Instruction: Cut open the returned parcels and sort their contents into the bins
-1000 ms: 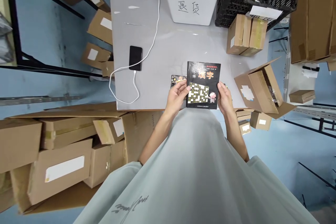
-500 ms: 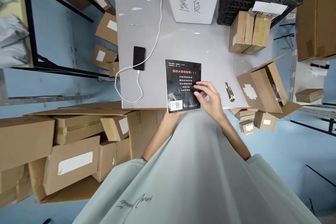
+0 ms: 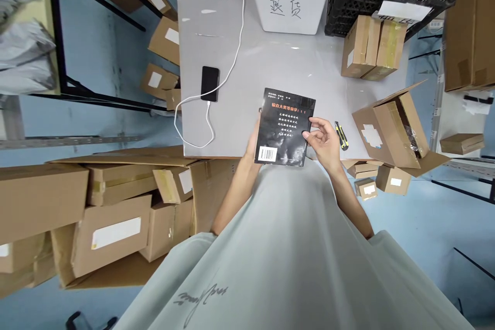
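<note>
Both hands are holding the black book point(image 3: 285, 128) at the worktop's point(image 3: 232, 108) six o'clock edge, barcode side showing! The right hand point(image 3: 327, 145) is pinching its three o'clock edge between thumb and fingers; the left hand point(image 3: 253, 145) is gripping from nine o'clock, its fingers hidden, so I can't tell their spread. The cutter point(image 3: 341, 135) is lying just beside the right hand.

Phone point(image 3: 210, 83) L of book point(image 3: 285, 126), cutter point(image 3: 341, 135) R.
</note>
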Demonstrator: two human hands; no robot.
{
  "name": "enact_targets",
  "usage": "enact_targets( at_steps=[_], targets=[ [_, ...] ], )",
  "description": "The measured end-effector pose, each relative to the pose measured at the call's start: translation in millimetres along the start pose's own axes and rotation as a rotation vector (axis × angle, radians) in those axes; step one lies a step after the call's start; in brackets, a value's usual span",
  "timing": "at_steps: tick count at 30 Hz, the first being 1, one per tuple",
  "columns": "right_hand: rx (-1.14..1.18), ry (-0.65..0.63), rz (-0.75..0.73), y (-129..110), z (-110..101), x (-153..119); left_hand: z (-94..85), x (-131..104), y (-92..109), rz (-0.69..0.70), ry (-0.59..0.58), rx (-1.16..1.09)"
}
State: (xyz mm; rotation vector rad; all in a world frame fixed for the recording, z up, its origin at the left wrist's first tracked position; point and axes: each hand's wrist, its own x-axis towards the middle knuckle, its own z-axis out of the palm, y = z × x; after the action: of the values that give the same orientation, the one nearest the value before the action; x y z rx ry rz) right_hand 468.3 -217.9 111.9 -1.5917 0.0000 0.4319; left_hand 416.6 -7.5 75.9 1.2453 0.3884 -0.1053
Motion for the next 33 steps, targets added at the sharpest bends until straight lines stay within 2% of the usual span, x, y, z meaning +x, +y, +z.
enact_targets(
  at_steps=[3,6,14,19,22,27,31,33],
  targets=[
    [-0.002,0.026,-0.012,1.2,-9.2,3.8,-10.9,0.9,6.3,-0.048,0.014,-0.095],
    [-0.002,0.043,-0.008,2.2,-15.3,7.0,-14.2,-2.0,11.7,-0.03,0.026,-0.107],
    [-0.015,0.08,-0.022,3.1,-20.3,11.3,-3.7,-15.0,22.1,0.141,0.072,0.107],
    [-0.054,0.056,-0.129,-11.2,-22.7,6.4,-2.6,-17.5,26.6,0.291,0.083,0.258],
    [-0.098,0.043,-0.179,-16.0,-22.8,0.7,-3.6,-16.1,31.2,0.375,0.134,0.356],
    [-0.128,0.056,-0.234,-14.0,-22.8,-6.6,-3.0,-17.8,37.6,0.434,0.171,0.359],
    [-0.111,0.015,-0.197,-14.1,-24.6,-8.0,-4.4,-20.7,38.6,0.469,0.132,0.389],
    [-0.083,0.024,-0.166,-13.4,-24.0,-6.6,-4.5,-20.6,35.9,0.43,0.134,0.394]
  ],
)
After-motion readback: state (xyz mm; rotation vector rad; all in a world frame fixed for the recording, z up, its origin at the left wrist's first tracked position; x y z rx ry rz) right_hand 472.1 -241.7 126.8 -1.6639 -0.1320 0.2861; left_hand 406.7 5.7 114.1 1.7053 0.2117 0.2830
